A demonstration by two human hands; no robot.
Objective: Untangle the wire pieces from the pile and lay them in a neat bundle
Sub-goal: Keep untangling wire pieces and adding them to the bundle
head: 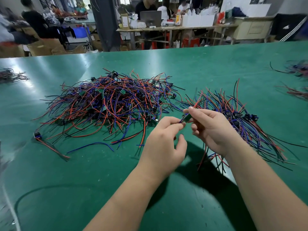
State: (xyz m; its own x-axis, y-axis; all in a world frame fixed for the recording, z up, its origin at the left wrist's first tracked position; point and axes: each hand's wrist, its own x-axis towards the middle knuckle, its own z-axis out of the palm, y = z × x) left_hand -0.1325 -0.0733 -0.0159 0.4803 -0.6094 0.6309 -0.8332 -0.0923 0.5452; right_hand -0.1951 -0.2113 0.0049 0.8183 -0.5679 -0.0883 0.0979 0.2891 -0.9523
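**Q:** Report the item in work.

**A:** One wire piece: a small green board with a blue lead at its lower end. I hold it above the table, straight ahead of me, between the pile and the bundle.

**Q:** State of each hand?

**A:** My right hand pinches the upper end of the board between thumb and forefinger, and its other fingers curl beneath. My left hand pinches the blue lead at the lower end of the board, again between thumb and forefinger. Its remaining fingers are loosely curled and hold nothing.

**Q:** Unsorted stock?

**A:** The pile lies left of my hands and further out. Red, blue and black leads cross in every direction, with green boards and black connectors mixed through them. Its near edge lies just beside my left fingertips.

**Q:** Sorted stock?

**A:** The bundle lies on the right, partly under my right forearm. Its connectors are clustered together and the leads fan out from them. Red and black lead ends show below my right wrist; I cannot tell whether they belong to the bundle or to the held piece.

**Q:** Remaining items?

**A:** A loose piece lies apart at the pile's near left, with a single blue lead near it. Smaller heaps lie at the far left and far right of the table. Beyond the table, blurred, there is a laptop on a bench, with people around it.
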